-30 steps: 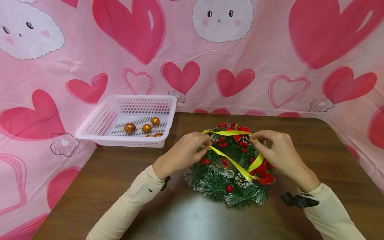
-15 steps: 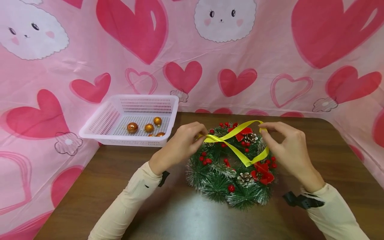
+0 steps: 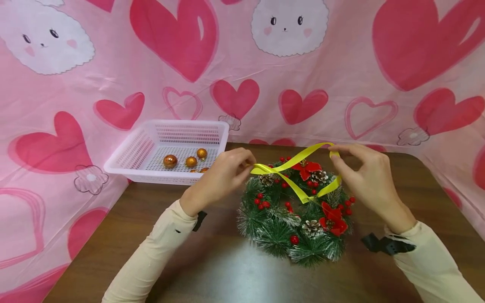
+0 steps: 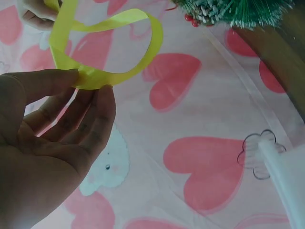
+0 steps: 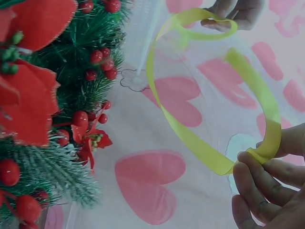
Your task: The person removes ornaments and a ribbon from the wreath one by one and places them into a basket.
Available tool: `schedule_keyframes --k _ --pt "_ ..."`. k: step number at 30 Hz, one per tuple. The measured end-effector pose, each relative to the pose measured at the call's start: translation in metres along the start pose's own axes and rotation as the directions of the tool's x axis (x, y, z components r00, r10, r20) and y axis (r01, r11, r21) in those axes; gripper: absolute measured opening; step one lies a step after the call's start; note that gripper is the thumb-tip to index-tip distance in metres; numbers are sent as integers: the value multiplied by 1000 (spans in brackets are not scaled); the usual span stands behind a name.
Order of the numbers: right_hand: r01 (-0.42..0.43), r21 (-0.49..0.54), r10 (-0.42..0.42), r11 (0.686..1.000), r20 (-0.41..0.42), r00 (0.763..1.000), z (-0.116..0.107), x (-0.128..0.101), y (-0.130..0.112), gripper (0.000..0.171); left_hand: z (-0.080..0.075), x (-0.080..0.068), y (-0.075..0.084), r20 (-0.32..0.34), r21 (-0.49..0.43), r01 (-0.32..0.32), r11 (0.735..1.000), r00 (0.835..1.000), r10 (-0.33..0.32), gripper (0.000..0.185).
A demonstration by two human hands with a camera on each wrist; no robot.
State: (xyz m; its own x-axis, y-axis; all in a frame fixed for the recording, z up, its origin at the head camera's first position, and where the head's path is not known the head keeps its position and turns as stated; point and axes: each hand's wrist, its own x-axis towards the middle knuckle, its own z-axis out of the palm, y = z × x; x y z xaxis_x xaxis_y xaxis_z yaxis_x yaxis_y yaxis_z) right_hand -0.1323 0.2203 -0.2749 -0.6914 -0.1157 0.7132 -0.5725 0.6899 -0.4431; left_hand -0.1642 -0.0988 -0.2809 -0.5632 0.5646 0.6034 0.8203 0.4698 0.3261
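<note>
A yellow ribbon [image 3: 297,186] is stretched between my two hands, looped and crossed over itself near the left one. My left hand [image 3: 223,176] pinches it between thumb and fingertips; the left wrist view shows the ribbon [image 4: 109,78] curling away from that grip. My right hand [image 3: 367,181] pinches the other side, where the ribbon [image 5: 195,145] bunches at the fingertips. Beneath the ribbon, a green wreath [image 3: 276,235] with red berries, red flowers [image 3: 333,221] and pinecones [image 3: 312,228] lies on the table.
At the left back of the brown wooden table [image 3: 212,261] stands a white plastic basket [image 3: 132,168] holding several gold baubles [image 3: 170,160]. A pink cloth [image 3: 235,63] printed with hearts hangs behind the table and along its sides.
Both hands have lifted the ribbon up off the wreath and spread farther apart. The ribbon, earlier a wide loop over the wreath's lower right, now crosses itself near the left hand.
</note>
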Motion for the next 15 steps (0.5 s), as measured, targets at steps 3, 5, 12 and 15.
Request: schedule_keyframes --k 3,5,12,15 --pt "2 4 -2 1000 9 1000 2 4 -2 19 -5 -1 -1 -9 12 -3 1000 1000 4 7" --pt "2 11 -2 1000 14 1000 4 6 -3 19 -9 -2 -2 -5 24 0 1000 1000 0 7" --pt "23 39 -25 999 37 999 16 13 -7 17 -22 -5 -3 -6 84 30 996 1000 -29 5" --pt "35 46 -38 998 46 998 21 17 -9 18 -27 -6 -4 -9 102 39 994 999 -39 5"
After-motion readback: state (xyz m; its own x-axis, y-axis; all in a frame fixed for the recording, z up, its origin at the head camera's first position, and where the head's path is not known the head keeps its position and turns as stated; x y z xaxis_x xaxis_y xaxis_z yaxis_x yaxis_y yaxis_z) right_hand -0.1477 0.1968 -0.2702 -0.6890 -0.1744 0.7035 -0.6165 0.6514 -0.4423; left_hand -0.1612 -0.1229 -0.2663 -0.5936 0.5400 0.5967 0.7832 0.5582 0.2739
